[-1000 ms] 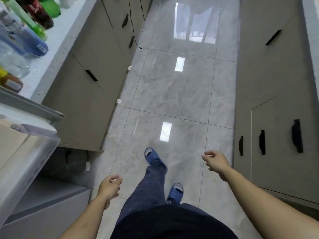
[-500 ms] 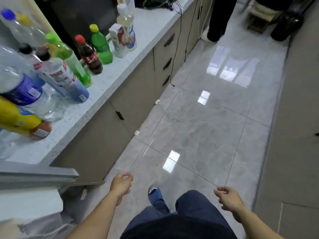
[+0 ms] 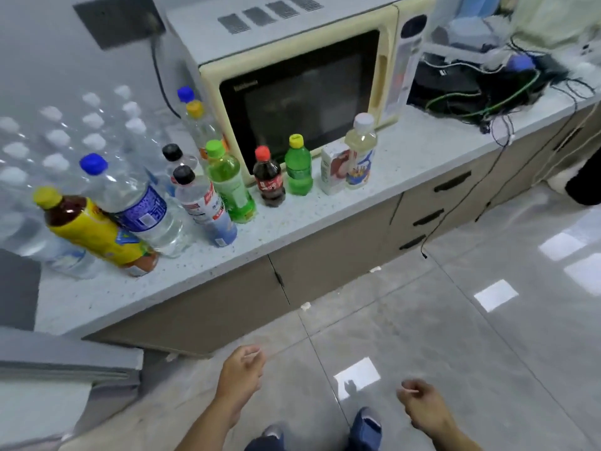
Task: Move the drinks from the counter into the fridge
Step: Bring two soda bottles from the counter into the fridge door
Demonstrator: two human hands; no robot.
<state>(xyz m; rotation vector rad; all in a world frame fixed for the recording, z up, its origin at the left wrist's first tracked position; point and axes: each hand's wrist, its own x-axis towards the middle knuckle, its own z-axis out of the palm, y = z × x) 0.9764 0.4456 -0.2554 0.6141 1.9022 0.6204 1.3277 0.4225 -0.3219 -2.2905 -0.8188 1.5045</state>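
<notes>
Several drinks stand on the speckled counter (image 3: 325, 219): a yellow-labelled tea bottle (image 3: 94, 232), a blue-capped water bottle (image 3: 136, 206), a black-capped bottle (image 3: 205, 209), a tall green bottle (image 3: 229, 183), a small cola bottle (image 3: 269, 179), a small green soda bottle (image 3: 298, 167), a white carton (image 3: 333, 169) and a pale-yellow drink bottle (image 3: 359, 154). My left hand (image 3: 242, 369) hangs low in front of the cabinet, fingers loosely curled, holding nothing. My right hand (image 3: 421, 400) hovers over the floor, also empty and loosely curled. The fridge's grey edge (image 3: 65, 362) shows at lower left.
A cream microwave (image 3: 302, 92) stands behind the bottles. A shrink-wrapped pack of water bottles (image 3: 55, 135) fills the counter's far left. Tangled cables and black devices (image 3: 481, 89) lie at the right end. Cabinet drawers with black handles (image 3: 429, 216) run below. A person's dark leg (image 3: 585, 183) is at far right.
The view has swung up and left from the floor to the counter, bringing the drinks and microwave into sight. Both hands stay low and empty.
</notes>
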